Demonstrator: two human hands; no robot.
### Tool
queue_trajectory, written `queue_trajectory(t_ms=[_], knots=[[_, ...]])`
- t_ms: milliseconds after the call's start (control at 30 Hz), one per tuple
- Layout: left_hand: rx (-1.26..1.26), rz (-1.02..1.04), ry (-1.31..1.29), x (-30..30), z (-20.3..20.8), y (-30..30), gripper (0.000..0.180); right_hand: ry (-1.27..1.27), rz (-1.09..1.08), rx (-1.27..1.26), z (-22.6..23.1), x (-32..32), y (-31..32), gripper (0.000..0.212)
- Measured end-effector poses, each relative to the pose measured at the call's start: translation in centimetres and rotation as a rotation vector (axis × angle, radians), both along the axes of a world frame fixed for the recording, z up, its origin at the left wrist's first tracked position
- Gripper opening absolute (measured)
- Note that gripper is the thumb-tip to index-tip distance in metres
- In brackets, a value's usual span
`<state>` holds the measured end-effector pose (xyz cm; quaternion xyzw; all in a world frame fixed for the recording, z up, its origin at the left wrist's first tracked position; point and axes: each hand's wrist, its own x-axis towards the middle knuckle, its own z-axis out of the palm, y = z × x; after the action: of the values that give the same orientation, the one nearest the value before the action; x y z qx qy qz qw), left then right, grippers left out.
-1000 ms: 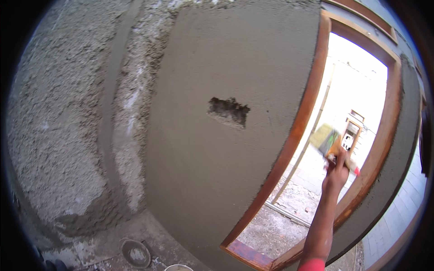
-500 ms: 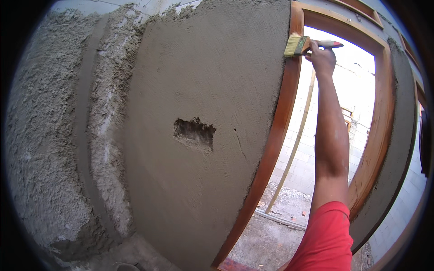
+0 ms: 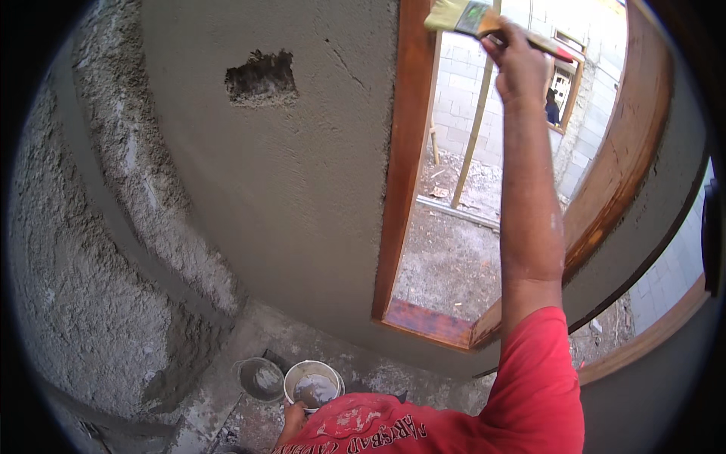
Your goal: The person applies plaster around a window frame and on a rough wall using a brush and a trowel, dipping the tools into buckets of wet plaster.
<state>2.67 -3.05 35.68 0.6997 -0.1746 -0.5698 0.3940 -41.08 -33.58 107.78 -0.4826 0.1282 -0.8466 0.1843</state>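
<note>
My right hand point(image 3: 518, 64) is raised high and grips a wide paintbrush point(image 3: 461, 15) with pale bristles. The bristles rest at the top of the brown wooden window frame point(image 3: 397, 166), beside the smooth grey plastered wall point(image 3: 287, 189). My left hand point(image 3: 293, 416) is low near my red shirt and holds a small white bucket point(image 3: 312, 384) of grey liquid by its near rim. A rough hole point(image 3: 261, 77) breaks the plaster at the upper left.
A darker round bowl point(image 3: 259, 377) lies on the floor beside the bucket. Rough unfinished render point(image 3: 83, 250) covers the wall at left. Through the window stand a leaning pole point(image 3: 473, 129), a block wall and a person in a far opening point(image 3: 552, 106).
My right hand has lifted the brush from mid-height in the window opening to the top of the left frame. The view has tilted down, bringing the bucket and my left hand into sight.
</note>
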Motion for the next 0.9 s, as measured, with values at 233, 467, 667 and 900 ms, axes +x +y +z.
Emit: queue_trajectory(t_ms=[233,467,667,900], knots=[[-0.015,0.166,0.334,2.9,1.0,3.6,0.063,-0.401,-0.006,0.899,-49.1,3.6,4.1,0.020],[0.029,0.053,0.345,7.8,1.8,9.7,0.063,0.141,-0.484,1.834,-74.9,6.5,24.2,0.029],[0.119,0.059,0.290,7.8,1.2,15.3,0.064,0.315,-0.370,1.525,-77.5,11.2,39.0,0.021],[0.203,0.091,0.313,8.8,-2.9,21.3,0.070,0.564,-0.500,1.451,-72.1,10.0,36.6,0.028]])
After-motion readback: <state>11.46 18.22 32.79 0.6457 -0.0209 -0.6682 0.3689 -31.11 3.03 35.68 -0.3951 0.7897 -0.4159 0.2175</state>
